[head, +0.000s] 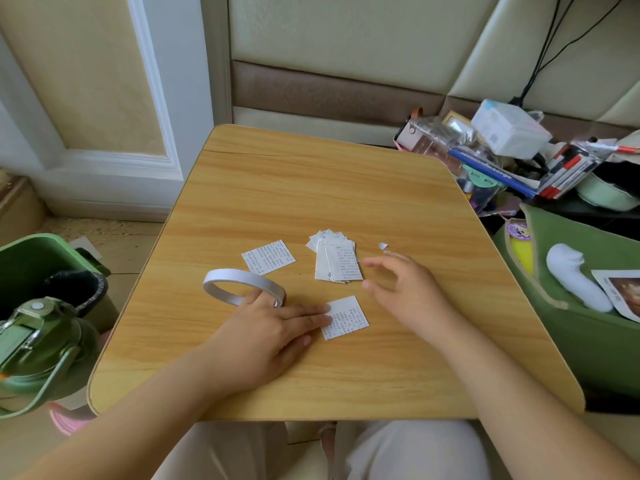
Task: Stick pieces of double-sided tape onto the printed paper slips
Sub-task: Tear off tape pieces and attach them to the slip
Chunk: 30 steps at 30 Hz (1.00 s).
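Left hand (266, 327): fingers straight, pressing the near slip (346, 317) flat; index finger through the tape roll (244, 287).
Right hand (405, 285): fingers spread, holding nothing, just beside the slip stack (337, 261).
Slips: 1 more slip (268, 257) mid-counter (311, 188).

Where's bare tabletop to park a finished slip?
Free: the far half of the table, beyond the slip pile; also the near strip before both wrists. Crowded: the middle, with tape roll, loose slips, left hand and right hand.
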{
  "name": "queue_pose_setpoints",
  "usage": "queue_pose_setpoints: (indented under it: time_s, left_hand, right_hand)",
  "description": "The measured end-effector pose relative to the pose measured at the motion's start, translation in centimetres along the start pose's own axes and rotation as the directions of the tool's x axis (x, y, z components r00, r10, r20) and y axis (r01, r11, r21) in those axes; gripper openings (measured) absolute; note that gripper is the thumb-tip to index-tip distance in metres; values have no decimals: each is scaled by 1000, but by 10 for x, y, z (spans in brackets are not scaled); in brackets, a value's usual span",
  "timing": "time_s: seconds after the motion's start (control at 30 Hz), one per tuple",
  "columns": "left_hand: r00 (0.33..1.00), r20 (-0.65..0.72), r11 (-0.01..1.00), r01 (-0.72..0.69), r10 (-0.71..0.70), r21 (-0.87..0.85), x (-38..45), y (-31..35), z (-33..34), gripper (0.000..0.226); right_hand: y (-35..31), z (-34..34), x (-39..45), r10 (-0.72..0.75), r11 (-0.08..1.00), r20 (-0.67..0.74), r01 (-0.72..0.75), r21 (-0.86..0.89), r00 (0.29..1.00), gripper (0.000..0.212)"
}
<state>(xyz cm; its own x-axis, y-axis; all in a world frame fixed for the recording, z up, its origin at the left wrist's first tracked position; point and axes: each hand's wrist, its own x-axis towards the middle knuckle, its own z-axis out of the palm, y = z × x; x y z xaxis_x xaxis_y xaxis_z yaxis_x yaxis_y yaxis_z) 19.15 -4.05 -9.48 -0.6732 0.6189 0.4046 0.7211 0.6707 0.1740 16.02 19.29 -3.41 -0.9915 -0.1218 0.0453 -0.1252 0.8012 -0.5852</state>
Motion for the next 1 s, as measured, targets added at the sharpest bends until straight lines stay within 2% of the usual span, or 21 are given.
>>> queue_pose_setpoints:
  time_s: [0.07, 0.17, 0.3, 0.43, 0.5, 0.6, 0.7, 0.73, 0.8, 0.87, 1.0]
  left_hand:
    - [1000, -8, 1000, 15, -15, 7, -1, 1, -2, 40]
    - [1000, 16, 999, 26, -26, 20, -3, 4, -4, 38]
    - [999, 51, 1000, 19, -20, 3, -2, 1, -1, 34]
    - [997, 73, 1000, 19, -20, 17, -2, 1, -1, 34]
    - [996, 87, 1000, 15, -16, 18, -2, 2, -3, 33]
    - [996, 92, 1000, -1, -1, 22, -2, 2, -5, 34]
    - [997, 83, 1000, -9, 6, 25, -2, 2, -4, 37]
    - [997, 75, 1000, -14, 13, 14, -2, 2, -3, 38]
    - [998, 63, 1000, -26, 26, -1, -3, 0, -2, 40]
    - [998, 56, 1000, -28, 28, -9, -4, -1, 0, 41]
    - [998, 57, 1000, -21, 21, 10, -3, -1, 0, 43]
  right_hand:
    - [-3, 6, 17, -97, 980, 120, 116, -162, 988, 43]
    - [-4, 8, 34, -108, 947, 213, 166, -276, 971, 51]
    - [-2, 2, 38, -155, 932, 219, 216, -290, 963, 29]
    - [2, 7, 35, -153, 952, 81, 169, -255, 985, 20]
    - [2, 9, 35, -113, 978, -28, 106, -179, 993, 17]
    - [-6, 0, 31, -49, 996, -221, 65, 64, 974, 12]
    - [-17, -16, 20, 61, 920, -287, 58, 388, 956, 21]
    - [-19, -20, 15, 109, 869, -249, 29, 495, 962, 20]
    - [-19, -24, 4, 211, 762, -80, -113, 637, 974, 11]
    - [-14, -18, -8, 282, 722, 59, -252, 645, 958, 7]
    - [-3, 7, -23, 362, 741, 138, -374, 558, 922, 12]
